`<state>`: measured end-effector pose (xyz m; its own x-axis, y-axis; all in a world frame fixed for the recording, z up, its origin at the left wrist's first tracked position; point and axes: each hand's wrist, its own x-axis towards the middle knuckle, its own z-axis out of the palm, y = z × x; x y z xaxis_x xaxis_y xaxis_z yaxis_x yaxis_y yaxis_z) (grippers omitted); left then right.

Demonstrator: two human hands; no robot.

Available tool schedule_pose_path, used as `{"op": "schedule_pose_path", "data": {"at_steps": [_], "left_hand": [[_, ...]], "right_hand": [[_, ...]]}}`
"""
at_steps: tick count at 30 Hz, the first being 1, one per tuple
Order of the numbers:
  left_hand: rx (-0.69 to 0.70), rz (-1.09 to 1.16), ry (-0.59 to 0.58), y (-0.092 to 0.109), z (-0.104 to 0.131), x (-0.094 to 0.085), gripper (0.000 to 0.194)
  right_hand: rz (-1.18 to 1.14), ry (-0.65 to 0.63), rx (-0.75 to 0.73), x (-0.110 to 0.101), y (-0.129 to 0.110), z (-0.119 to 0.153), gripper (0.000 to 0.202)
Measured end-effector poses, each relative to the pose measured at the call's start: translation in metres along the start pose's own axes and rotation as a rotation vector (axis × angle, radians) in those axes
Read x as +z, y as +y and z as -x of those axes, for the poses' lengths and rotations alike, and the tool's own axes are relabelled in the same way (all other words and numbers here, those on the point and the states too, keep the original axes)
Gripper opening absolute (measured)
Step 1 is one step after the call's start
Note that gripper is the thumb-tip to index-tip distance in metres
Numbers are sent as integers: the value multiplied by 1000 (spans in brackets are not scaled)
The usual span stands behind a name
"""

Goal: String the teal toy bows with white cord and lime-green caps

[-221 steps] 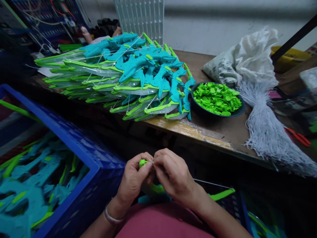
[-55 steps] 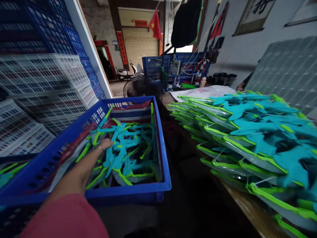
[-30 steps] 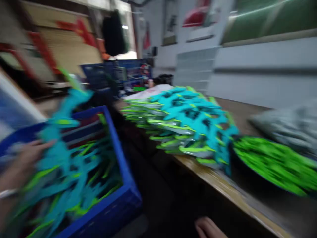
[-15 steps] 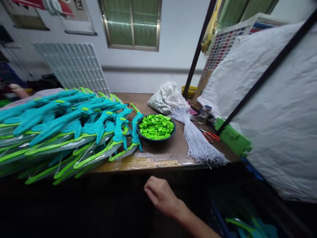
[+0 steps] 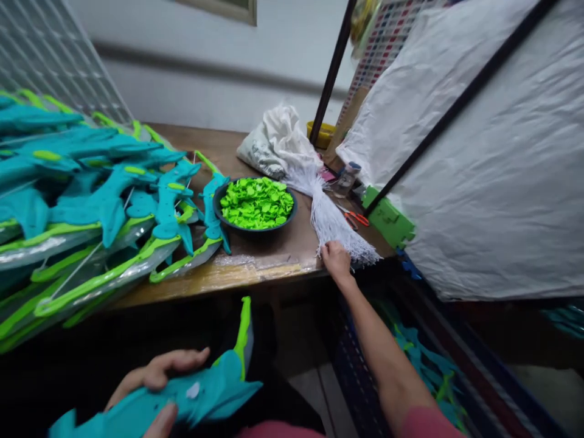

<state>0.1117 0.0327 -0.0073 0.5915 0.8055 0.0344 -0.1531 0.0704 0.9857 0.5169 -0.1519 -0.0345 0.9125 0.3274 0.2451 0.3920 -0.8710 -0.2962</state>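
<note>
In the lower left, my left hand (image 5: 157, 372) is closed around the turquoise body of a toy bow (image 5: 214, 389). One lime-green limb of the bow points up, and the lower part is cut off by the frame. My right hand (image 5: 336, 260) reaches to the table's front edge, its fingers pinched at the loose ends of a bundle of white cords (image 5: 323, 210). How many cords it grips is hidden. Left of the bundle stands a dark bowl (image 5: 255, 230) heaped with small lime-green plastic pieces (image 5: 258, 204).
Many turquoise and green toy bows (image 5: 104, 201) are piled on the table's left. Behind the cords lies a white sack (image 5: 269, 143). Orange-handled scissors (image 5: 358, 219) and a green block (image 5: 390, 220) sit to the right. A blue crate below right holds more bows (image 5: 426, 359).
My right hand has moved forward and right, from before the table to the cords. My left hand has come into view with a toy bow. The view has tilted down and turned right.
</note>
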Motion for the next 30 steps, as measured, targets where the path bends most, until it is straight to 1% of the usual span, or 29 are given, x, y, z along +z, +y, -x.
{"op": "schedule_pose_path", "data": {"at_steps": [2,3,5,8,11,13,15,16,18,19,20,21,22,23,24,25,26,27,28,30], "left_hand": [[108,14,-114,-6,6,12,24],[119,8,-162,-8,7,14,21],[66,-17,-222,-12,10,12,19],[-1,14,-270,-20,14,4,23],[-59,96,-290,-29,18,0,28],[-51,141,-309,-35,18,-1,32],[-32,167,-345,-39,17,-2,32],[-33,178,-361,-41,16,-1,30],[-74,203,-385,-45,16,0,26],[-106,217,-396,-48,16,1,25],[-135,236,-407,-50,17,2,24],[-166,251,-422,-51,18,3,23],[-199,262,-444,-53,19,4,22],[-230,265,-471,-53,21,5,21],[-252,266,-494,-54,22,6,21],[-266,265,-513,-53,23,6,21],[-272,263,-523,-53,23,7,22],[-264,268,-521,-53,23,7,23],[-241,285,-508,-52,23,7,24],[-178,341,-480,-53,23,6,24]], "right_hand": [[75,-40,47,5,-1,-7,13],[107,-58,65,7,-2,-9,13],[151,-80,87,13,-5,-14,13],[165,-83,96,17,-7,-20,13],[126,-54,94,10,-7,-22,13],[75,-16,75,0,-11,-18,12],[9,31,35,-12,-20,-5,11],[-29,50,4,-19,-28,7,12],[-112,56,-84,-34,-48,42,13],[-167,26,-148,-42,-61,65,13],[-219,-31,-223,-48,-74,90,13],[-292,-124,-322,-54,-87,117,15],[-439,-300,-457,-59,-100,142,17],[-533,-470,-554,-63,-111,166,17],[-583,-614,-637,-65,-120,187,18],[-610,-731,-698,-66,-127,203,17],[-604,-811,-729,-66,-130,215,17],[-582,-861,-741,-66,-130,223,16],[-561,-900,-739,-65,-129,227,15],[-580,-1000,-730,-62,-121,227,15]]}}
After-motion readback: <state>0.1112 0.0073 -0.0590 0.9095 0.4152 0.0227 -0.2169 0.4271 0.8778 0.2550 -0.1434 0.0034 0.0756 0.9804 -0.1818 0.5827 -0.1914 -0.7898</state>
